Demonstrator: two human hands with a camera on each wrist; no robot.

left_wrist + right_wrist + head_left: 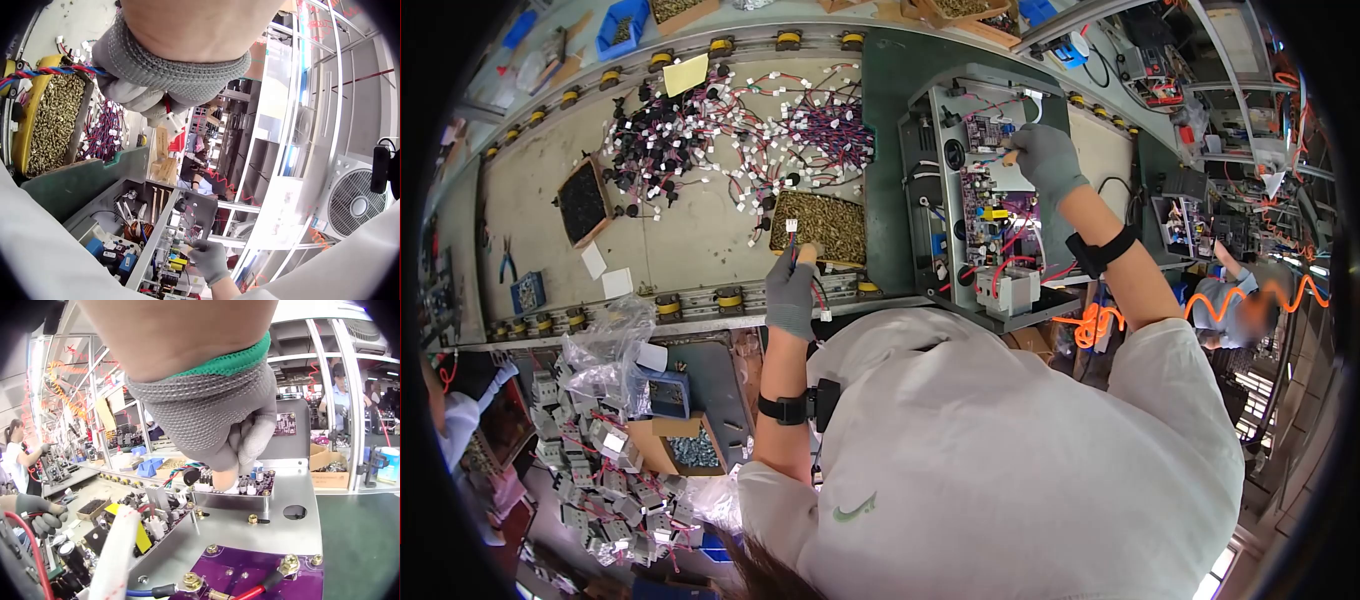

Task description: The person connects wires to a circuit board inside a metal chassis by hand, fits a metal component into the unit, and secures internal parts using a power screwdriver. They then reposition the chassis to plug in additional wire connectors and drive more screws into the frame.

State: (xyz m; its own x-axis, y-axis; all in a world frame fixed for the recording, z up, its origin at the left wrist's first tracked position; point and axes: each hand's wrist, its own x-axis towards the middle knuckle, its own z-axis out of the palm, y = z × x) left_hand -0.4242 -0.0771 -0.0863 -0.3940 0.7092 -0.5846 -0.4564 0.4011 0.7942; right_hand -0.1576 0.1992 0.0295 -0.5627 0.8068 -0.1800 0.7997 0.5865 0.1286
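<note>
The left hand point(790, 290), in a grey glove, pinches a short red, blue and black cable with a white connector point(791, 226) standing above the fingertips; a second white plug hangs below. In the left wrist view the twisted cable point(56, 72) runs out from the curled fingers point(134, 97). The right hand point(1050, 163) is over the open metal chassis point(953, 200). Its bare thumb and gloved fingers point(253, 440) meet at white connectors on the edge of a small raised purple board point(259, 484); whether they grip one is hidden. Twisted coloured wires point(178, 474) run to that spot.
Left of the chassis lie a heap of cables point(740, 130), a tray of brass screws point(825, 215) and a black tray point(584, 203). Boxes and grey parts point(615, 440) are beside the person. Another person point(1235, 300) works at the far right.
</note>
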